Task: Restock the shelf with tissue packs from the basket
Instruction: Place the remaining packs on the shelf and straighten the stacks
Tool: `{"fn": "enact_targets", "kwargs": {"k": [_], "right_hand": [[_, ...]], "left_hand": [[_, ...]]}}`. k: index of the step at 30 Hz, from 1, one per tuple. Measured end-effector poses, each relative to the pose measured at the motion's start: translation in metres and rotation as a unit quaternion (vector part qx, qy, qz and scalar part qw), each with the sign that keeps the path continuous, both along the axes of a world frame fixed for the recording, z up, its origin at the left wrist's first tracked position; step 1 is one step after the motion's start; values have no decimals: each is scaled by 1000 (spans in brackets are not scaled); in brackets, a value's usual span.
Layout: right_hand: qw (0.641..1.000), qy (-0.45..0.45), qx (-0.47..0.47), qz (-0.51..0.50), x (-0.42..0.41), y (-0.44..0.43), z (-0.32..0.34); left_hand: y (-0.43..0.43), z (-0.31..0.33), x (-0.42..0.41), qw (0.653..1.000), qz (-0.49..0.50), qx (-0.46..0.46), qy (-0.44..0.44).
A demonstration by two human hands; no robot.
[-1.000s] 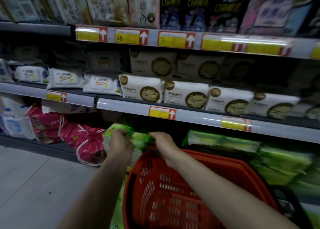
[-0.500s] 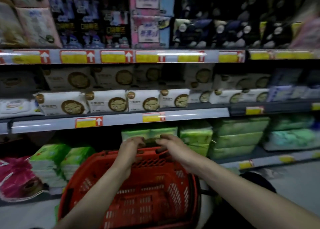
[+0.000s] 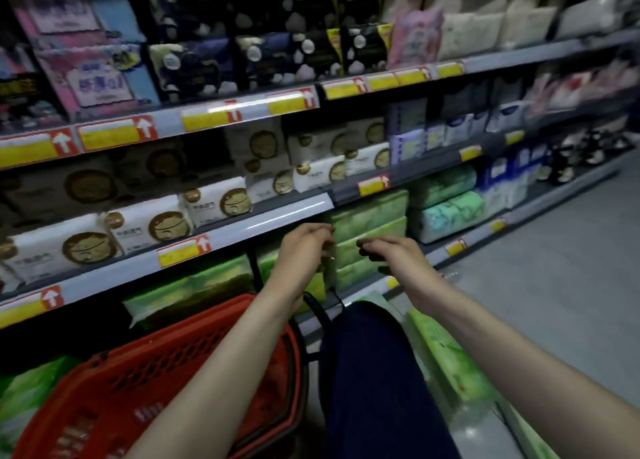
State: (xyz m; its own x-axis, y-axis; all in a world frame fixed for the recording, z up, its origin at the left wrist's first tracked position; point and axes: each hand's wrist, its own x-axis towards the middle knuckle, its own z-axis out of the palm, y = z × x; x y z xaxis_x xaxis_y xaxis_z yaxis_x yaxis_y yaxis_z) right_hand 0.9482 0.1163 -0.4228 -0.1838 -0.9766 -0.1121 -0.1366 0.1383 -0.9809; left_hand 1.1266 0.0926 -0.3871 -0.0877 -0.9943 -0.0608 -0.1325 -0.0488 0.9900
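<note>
Basket [image 3: 138, 389], near left: red plastic lattice, faint sheen.
Green tissue packs [image 3: 367, 216], low shelf: thin glossy film wrap, creased.
Shelf-edge strip [image 3: 287, 216]: smooth clear plastic, glaring.
Trouser leg [image 3: 374, 372], near: dark matt cloth.
Floor [image 3: 571, 250], right: smooth grey, matt.

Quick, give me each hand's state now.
Left hand: open, fingers loosely curled, nothing in its grip.
Right hand: cannot be told; its curled fingertips are dark and blurred.

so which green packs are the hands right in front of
The tall stack of green packs under the red-and-yellow price tag, not the rolls to its right.
</note>
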Motion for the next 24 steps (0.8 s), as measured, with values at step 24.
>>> {"fn": "enact_targets", "kwargs": {"k": [24], "right_hand": [[958,-5,221,-181,-143,97,-243]], "left_hand": [[8,-197,-195,893,-255,202,-312]]}}
